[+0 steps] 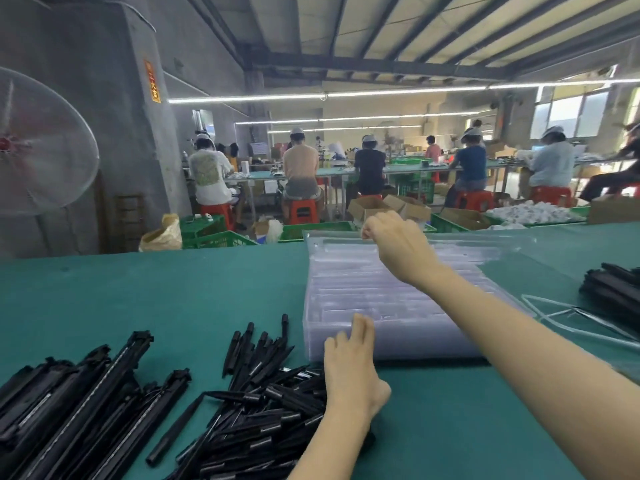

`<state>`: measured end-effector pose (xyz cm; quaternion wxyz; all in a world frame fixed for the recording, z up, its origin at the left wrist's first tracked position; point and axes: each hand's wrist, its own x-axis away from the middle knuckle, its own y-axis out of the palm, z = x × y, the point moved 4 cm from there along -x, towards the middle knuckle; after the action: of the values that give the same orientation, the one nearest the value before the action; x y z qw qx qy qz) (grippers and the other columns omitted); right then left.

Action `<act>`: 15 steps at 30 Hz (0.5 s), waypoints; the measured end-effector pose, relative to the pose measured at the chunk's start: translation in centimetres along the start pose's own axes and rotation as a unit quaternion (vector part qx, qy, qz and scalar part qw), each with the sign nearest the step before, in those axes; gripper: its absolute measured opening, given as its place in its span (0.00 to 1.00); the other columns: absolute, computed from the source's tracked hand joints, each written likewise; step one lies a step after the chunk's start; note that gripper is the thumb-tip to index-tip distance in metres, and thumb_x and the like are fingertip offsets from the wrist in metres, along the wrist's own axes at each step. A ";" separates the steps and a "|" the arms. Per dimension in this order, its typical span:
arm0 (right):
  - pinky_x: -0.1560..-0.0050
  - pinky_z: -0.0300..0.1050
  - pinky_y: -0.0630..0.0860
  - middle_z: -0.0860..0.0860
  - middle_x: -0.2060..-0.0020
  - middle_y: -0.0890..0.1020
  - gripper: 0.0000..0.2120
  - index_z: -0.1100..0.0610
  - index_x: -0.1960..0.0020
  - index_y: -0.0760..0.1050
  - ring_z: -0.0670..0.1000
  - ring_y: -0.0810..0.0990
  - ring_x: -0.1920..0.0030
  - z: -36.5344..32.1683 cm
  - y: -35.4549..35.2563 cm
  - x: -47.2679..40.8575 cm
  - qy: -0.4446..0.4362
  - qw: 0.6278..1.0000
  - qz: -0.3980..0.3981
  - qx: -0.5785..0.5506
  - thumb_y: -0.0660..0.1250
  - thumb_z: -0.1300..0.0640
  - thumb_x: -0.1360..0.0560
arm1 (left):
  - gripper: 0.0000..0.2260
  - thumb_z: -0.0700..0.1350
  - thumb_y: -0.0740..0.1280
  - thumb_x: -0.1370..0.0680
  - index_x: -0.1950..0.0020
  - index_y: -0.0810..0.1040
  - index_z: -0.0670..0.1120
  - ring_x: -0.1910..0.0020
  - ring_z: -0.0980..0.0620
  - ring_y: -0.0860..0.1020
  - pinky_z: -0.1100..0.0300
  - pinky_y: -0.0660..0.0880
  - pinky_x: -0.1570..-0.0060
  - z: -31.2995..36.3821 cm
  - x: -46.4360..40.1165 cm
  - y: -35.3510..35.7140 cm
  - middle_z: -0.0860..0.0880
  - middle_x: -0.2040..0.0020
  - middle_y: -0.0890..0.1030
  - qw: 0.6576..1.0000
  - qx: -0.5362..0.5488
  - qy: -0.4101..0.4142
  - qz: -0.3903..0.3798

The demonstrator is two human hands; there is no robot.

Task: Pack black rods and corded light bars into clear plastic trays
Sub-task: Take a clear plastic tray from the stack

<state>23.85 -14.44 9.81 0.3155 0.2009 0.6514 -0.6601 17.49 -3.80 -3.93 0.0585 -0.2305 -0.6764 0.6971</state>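
A stack of clear plastic trays [349, 289] lies on the green table ahead of me. My right hand [398, 244] reaches over it and pinches the far edge of the top tray with curled fingers. My left hand [349, 358] touches the near edge of the stack with its fingers fairly straight. A heap of short black rods [263, 403] lies just left of my left hand. Longer black light bars [76, 403] are piled at the bottom left, and another black pile [613, 292] sits at the right edge.
The green table [173, 299] stretches left of the trays. A white cord loop [568, 313] lies right of the stack. Green crates and cardboard boxes stand beyond the table's far edge. Several seated workers face away at benches. A large fan [38, 143] stands at the left.
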 end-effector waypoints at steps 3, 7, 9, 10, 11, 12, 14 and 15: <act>0.56 0.44 0.60 0.51 0.46 0.73 0.12 0.56 0.42 0.70 0.54 0.70 0.45 -0.5 2.2 2.9 -0.039 0.998 -0.041 0.028 0.53 0.63 0.21 | 0.28 0.42 0.62 0.29 0.30 0.59 0.45 0.37 0.43 0.62 0.51 0.58 0.37 -0.2 -1.5 -1.5 0.44 0.34 0.65 0.999 -0.010 0.024 0.025; 0.58 0.47 0.72 0.51 0.51 0.78 0.08 0.55 0.46 0.76 0.53 0.76 0.51 -1.7 4.0 6.4 -0.116 0.988 -0.066 0.073 0.60 0.56 0.21 | 0.22 0.44 0.61 0.23 0.30 0.62 0.45 0.32 0.42 0.60 0.52 0.58 0.34 -0.7 -2.8 -1.5 0.41 0.34 0.68 0.998 -0.044 0.042 0.020; 0.63 0.47 0.75 0.51 0.57 0.79 0.03 0.55 0.52 0.78 0.54 0.78 0.58 -1.6 4.1 7.0 -0.135 0.988 -0.053 0.057 0.69 0.58 0.26 | 0.24 0.46 0.60 0.22 0.28 0.59 0.43 0.29 0.41 0.58 0.51 0.53 0.29 -0.6 -3.5 -1.2 0.40 0.31 0.65 0.997 -0.063 0.049 0.000; 0.62 0.48 0.75 0.52 0.56 0.79 0.04 0.56 0.52 0.77 0.54 0.78 0.58 -1.5 4.3 7.2 -0.151 0.986 -0.060 0.027 0.69 0.59 0.27 | 0.25 0.47 0.60 0.21 0.27 0.56 0.42 0.29 0.40 0.59 0.49 0.50 0.28 -0.5 -3.8 -1.0 0.39 0.30 0.65 0.997 -0.063 0.049 -0.009; 0.58 0.48 0.74 0.52 0.53 0.79 0.05 0.56 0.50 0.77 0.55 0.78 0.55 -1.2 4.6 7.4 -0.168 0.982 -0.085 0.000 0.67 0.59 0.26 | 0.27 0.47 0.60 0.21 0.26 0.55 0.41 0.29 0.41 0.61 0.48 0.49 0.27 -0.6 -4.2 -0.7 0.39 0.30 0.66 0.998 -0.051 0.045 -0.011; 0.53 0.46 0.72 0.51 0.49 0.78 0.08 0.55 0.46 0.75 0.54 0.77 0.50 -0.8 4.8 7.3 -0.179 0.977 -0.112 -0.015 0.63 0.58 0.24 | 0.28 0.48 0.61 0.22 0.26 0.54 0.41 0.30 0.41 0.62 0.46 0.49 0.27 -0.7 -4.6 -0.5 0.40 0.31 0.67 0.999 -0.030 0.042 -0.007; 0.53 0.43 0.65 0.48 0.44 0.75 0.14 0.53 0.40 0.69 0.52 0.73 0.45 0.4 4.8 7.0 -0.182 0.973 -0.139 -0.029 0.58 0.58 0.26 | 0.31 0.51 0.62 0.23 0.25 0.54 0.43 0.29 0.43 0.61 0.45 0.50 0.27 -1.0 -5.3 -0.1 0.41 0.30 0.66 0.999 0.014 0.044 0.001; 0.55 0.43 0.65 0.48 0.43 0.75 0.16 0.52 0.40 0.67 0.52 0.73 0.45 0.8 4.8 6.8 -0.168 0.974 -0.148 -0.042 0.58 0.58 0.27 | 0.33 0.54 0.63 0.23 0.24 0.53 0.44 0.29 0.44 0.61 0.45 0.51 0.27 -1.2 -5.6 0.0 0.42 0.29 0.64 0.999 0.031 0.042 -0.002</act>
<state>22.33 -16.07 1.81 0.3272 -0.0247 0.6385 -0.6962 22.91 -4.86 -2.58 0.0953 -0.2569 -0.6519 0.7071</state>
